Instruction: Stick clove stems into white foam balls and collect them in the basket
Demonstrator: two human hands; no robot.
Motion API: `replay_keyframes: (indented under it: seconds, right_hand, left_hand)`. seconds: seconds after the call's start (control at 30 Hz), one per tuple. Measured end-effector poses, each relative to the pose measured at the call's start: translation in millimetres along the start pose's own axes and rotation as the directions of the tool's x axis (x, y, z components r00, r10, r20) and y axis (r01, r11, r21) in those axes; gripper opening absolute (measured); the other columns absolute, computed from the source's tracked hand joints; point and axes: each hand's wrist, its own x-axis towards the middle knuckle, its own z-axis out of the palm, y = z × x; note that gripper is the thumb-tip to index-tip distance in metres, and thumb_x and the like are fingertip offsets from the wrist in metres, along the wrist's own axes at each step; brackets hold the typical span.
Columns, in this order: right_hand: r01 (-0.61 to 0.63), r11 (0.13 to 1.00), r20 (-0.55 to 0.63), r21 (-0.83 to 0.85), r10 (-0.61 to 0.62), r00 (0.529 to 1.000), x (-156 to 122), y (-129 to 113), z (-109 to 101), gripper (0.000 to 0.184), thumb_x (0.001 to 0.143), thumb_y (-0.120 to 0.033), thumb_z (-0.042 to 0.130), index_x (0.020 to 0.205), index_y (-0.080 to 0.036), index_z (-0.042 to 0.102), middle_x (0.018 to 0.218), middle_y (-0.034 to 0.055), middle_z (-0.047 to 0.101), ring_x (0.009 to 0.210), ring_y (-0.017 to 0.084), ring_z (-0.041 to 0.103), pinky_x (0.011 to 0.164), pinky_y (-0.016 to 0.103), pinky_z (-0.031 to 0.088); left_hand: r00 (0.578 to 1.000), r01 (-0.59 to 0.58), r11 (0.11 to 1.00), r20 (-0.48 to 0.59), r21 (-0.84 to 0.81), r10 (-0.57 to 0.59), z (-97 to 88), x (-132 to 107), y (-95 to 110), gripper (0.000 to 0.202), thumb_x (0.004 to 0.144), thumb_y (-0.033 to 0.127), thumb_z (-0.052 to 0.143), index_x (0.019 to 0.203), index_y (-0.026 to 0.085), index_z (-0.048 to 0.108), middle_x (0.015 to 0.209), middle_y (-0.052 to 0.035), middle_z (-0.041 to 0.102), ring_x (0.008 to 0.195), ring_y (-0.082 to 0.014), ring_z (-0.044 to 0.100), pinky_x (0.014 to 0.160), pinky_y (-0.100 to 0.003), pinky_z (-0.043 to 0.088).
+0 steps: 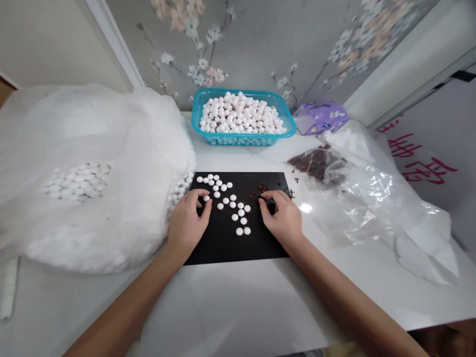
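Note:
A black mat (223, 245) lies on the white table, with several small white round beads (234, 204) scattered on it and a little heap of dark brown bits (261, 190) at its upper right. My left hand (188, 220) rests on the mat's left side, thumb and forefinger pinched around one white bead (206, 198). My right hand (282, 215) rests on the mat's right side, its fingertips pinched together just below the brown heap; what they hold is too small to make out.
A turquoise basket (243, 140) full of white beads stands behind the mat. A big white plastic bag (92, 173) of beads fills the left. On the right lies a clear bag (357, 198) with brown bits (316, 163), and a purple tissue pack (322, 117) behind it.

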Motion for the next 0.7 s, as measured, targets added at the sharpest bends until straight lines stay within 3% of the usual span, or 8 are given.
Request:
replay_keyframes:
  seconds: [0.13, 0.23, 0.3, 0.47, 0.6, 0.7]
  right_hand:
    - [-0.020, 1.000, 0.026, 0.013, 0.019, 0.999, 2.2, 1.5, 0.6, 0.011, 0.082, -0.024, 0.048, 0.083, -0.020, 0.058, 0.084, 0.0016, 0.062, 0.053, 0.011, 0.049, 0.051, 0.025, 0.038]
    - [-0.024, 1.000, 0.042, 0.008, 0.024, 0.999, 2.5, 1.5, 0.6, 0.012, 0.084, -0.025, 0.045, 0.084, -0.020, 0.056, 0.085, 0.0018, 0.061, 0.054, 0.012, 0.049, 0.052, 0.025, 0.037]
    - [-0.014, 1.000, 0.064, 0.023, 0.012, 0.998, 1.9, 0.8, 0.0, 0.012, 0.085, -0.025, 0.043, 0.085, -0.020, 0.055, 0.086, 0.0023, 0.060, 0.055, 0.012, 0.048, 0.051, 0.025, 0.036]
    - [-0.042, 0.948, 0.183, 0.315, -0.017, 0.983, 2.9, -3.8, -6.3, 0.014, 0.087, -0.030, 0.042, 0.084, -0.019, 0.050, 0.080, 0.0010, 0.054, 0.054, 0.010, 0.043, 0.052, 0.024, 0.037]
    - [-0.249, 0.837, 0.470, 0.488, -0.011, 0.883, 5.3, -13.1, -18.0, 0.021, 0.088, -0.036, 0.044, 0.079, -0.018, 0.051, 0.071, -0.0019, 0.048, 0.054, 0.009, 0.040, 0.050, 0.021, 0.035]
    - [-0.281, 0.810, 0.551, 0.514, -0.061, 0.832, 3.2, -22.1, -25.4, 0.020, 0.088, -0.035, 0.044, 0.081, -0.018, 0.052, 0.068, -0.0030, 0.046, 0.059, 0.009, 0.041, 0.054, 0.020, 0.036]
  left_hand:
    - [0.987, -0.157, 0.976, -0.046, -0.149, 0.151, -0.5, -4.1, 1.2, 0.010, 0.085, 0.028, 0.052, 0.090, 0.020, 0.055, 0.077, 0.0008, 0.061, 0.066, -0.0112, 0.056, 0.061, -0.023, 0.045]
    - [0.929, -0.369, 0.902, -0.060, -0.225, 0.365, -0.4, -7.9, 3.1, 0.009, 0.083, 0.024, 0.056, 0.090, 0.020, 0.055, 0.076, 0.0011, 0.061, 0.068, -0.0101, 0.055, 0.063, -0.022, 0.046]
    - [0.892, -0.440, 0.859, -0.022, -0.263, 0.451, -1.1, -9.1, 4.2, 0.010, 0.081, 0.023, 0.058, 0.089, 0.020, 0.055, 0.074, 0.0013, 0.061, 0.068, -0.0103, 0.055, 0.063, -0.022, 0.046]
    - [0.862, -0.308, 0.860, 0.262, -0.407, 0.433, -4.7, -6.0, 4.5, 0.008, 0.078, 0.026, 0.061, 0.082, 0.021, 0.059, 0.077, 0.0013, 0.063, 0.066, -0.0099, 0.054, 0.065, -0.023, 0.047]
    - [0.834, -0.248, 0.847, 0.341, -0.470, 0.433, -5.4, -2.3, 2.7, 0.007, 0.078, 0.028, 0.061, 0.081, 0.022, 0.062, 0.087, -0.0001, 0.066, 0.071, -0.0113, 0.056, 0.069, -0.025, 0.048]
    - [0.819, -0.256, 0.868, 0.381, -0.427, 0.429, -5.6, -1.0, 2.3, 0.007, 0.076, 0.028, 0.062, 0.080, 0.023, 0.063, 0.083, 0.0013, 0.066, 0.068, -0.0111, 0.055, 0.067, -0.025, 0.046]
